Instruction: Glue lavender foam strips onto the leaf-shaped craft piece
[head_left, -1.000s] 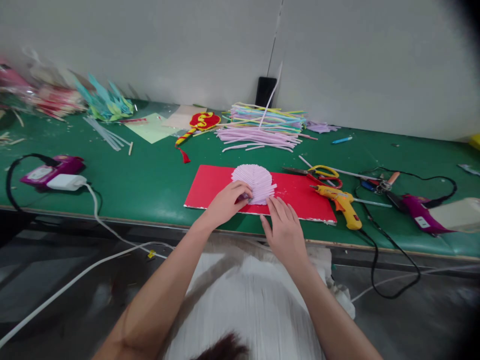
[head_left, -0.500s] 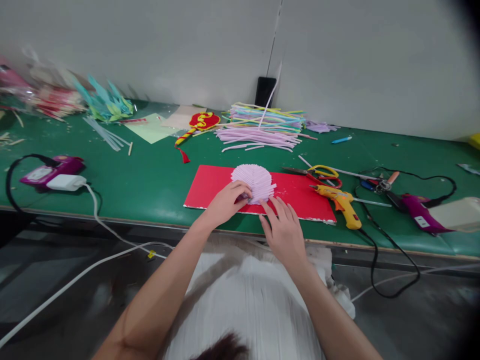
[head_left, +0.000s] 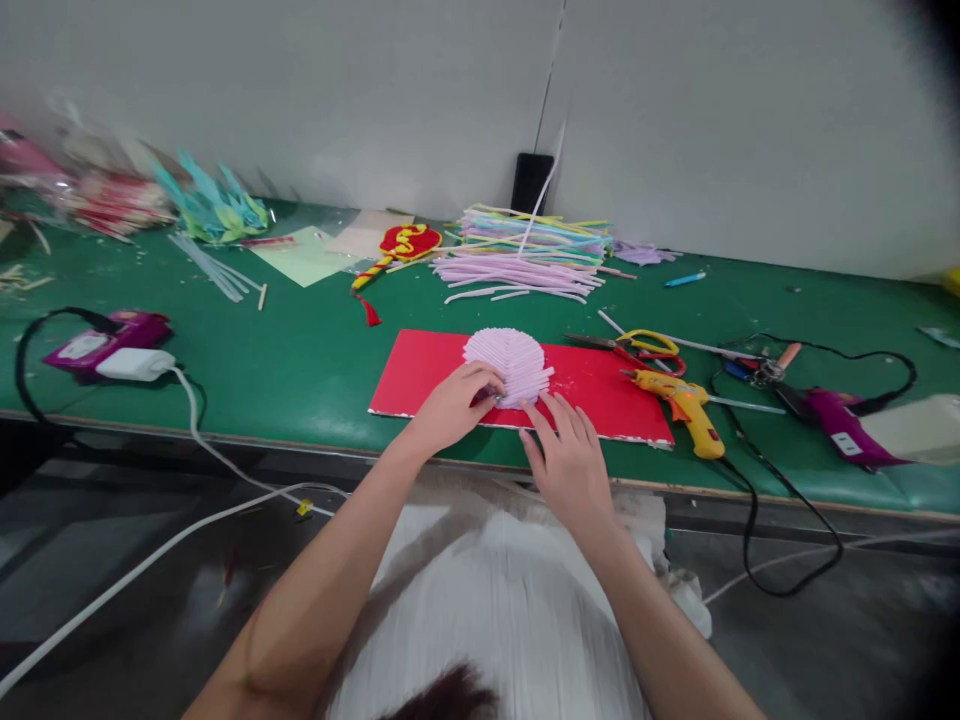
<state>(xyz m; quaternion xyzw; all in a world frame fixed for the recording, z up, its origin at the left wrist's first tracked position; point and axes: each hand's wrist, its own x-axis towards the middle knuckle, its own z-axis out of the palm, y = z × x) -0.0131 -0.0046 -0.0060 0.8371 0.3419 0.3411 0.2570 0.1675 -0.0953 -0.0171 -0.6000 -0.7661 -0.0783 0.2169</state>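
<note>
A round lilac disc of pipe cleaners (head_left: 504, 350), laid in slanting rows that meet along a middle line, rests on a red board (head_left: 420, 370). My left hand (head_left: 457, 400) is closed at the disc's lower left edge, thumb and fingers pinching there; the fingertips are partly hidden. At the lower right edge, my right hand (head_left: 566, 445) lies with its fingers apart, the tips touching the disc and holding nothing. A few pipe-cleaner ends stick out on the disc's right side. To the right, yellow-handled scissors (head_left: 649, 345) lie partly across the board.
A yellow glue gun (head_left: 686, 410) with a black cord lies at the board's right end. Behind are a pile of coloured pipe cleaners (head_left: 525, 265), a red-and-yellow fan (head_left: 409, 241) and a phone (head_left: 531, 182). Purple power sockets (head_left: 109, 345) sit at left and right.
</note>
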